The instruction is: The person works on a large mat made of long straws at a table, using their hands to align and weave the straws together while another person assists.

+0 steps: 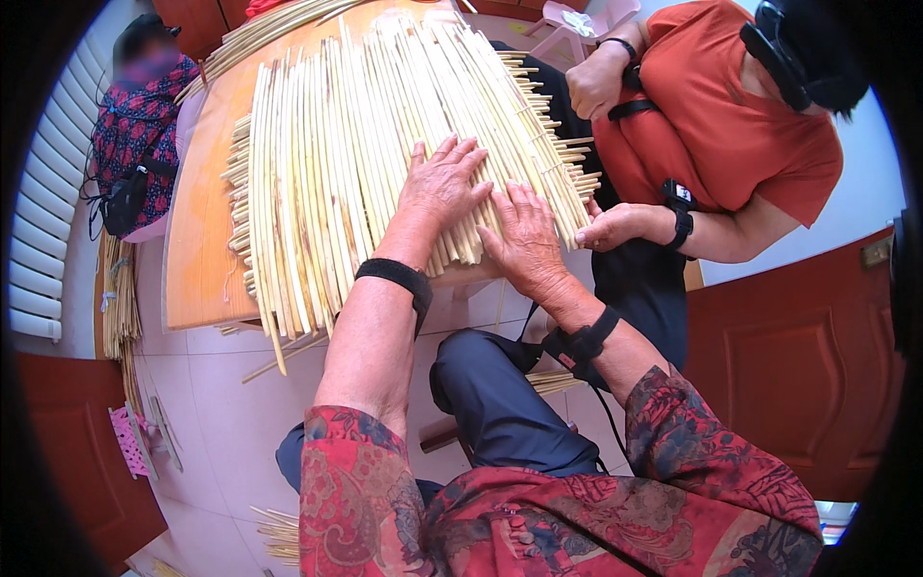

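A broad mat of pale plant stalks [336,154] covers much of the wooden table [207,231], its stalks side by side with shorter ends jutting out at left and right. My left hand [444,185] lies flat on the stalks near the mat's near right part, fingers spread. Just right of it, my right hand [527,240] rests with outstretched fingers on the mat's near edge. Neither hand grips a stalk. At the right corner of the mat, a co-worker's hand [615,226] touches the stalk ends.
A co-worker in an orange-red shirt [711,125] sits close on the right. Another person [144,125] is at the far left. More long stalks [269,34] lie at the table's back left. A stalk bundle [120,298] stands by the radiator [50,202]. A pink stool [582,24] is behind.
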A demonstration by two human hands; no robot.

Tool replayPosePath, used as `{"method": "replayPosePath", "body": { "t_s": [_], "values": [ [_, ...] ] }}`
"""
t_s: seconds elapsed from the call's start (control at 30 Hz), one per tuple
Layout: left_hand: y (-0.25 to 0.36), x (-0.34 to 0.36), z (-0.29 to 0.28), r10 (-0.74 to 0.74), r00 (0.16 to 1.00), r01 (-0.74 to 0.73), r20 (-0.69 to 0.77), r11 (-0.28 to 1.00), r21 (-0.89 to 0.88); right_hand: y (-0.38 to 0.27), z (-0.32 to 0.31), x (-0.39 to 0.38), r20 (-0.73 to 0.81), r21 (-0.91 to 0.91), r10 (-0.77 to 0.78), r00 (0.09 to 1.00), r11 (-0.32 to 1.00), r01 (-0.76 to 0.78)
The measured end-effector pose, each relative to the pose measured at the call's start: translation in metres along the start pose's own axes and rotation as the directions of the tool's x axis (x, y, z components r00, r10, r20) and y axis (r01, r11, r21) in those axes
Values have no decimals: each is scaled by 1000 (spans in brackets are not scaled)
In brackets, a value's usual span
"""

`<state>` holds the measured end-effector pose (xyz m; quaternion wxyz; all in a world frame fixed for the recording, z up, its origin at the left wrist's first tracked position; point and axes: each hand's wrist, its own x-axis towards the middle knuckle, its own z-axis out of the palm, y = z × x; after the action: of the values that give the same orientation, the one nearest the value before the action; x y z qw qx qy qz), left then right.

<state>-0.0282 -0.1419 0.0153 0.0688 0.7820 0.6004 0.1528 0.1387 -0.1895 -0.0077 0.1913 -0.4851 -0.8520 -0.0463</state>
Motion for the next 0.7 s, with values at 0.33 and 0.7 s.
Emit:
{"method": "replayPosePath", "body": {
  "t_s": [0.33, 0.7],
  "values": [
    [-3, 1, 4, 18, 1000, -18, -14, 1000, 15, -1, 1, -1, -43, -11, -15, 999, 1000, 15],
    [-3, 0, 6, 18, 999, -19, -38, 1000, -20, -2, -8, 4, -13, -43, -38, 999, 998, 38]
  ]
}}
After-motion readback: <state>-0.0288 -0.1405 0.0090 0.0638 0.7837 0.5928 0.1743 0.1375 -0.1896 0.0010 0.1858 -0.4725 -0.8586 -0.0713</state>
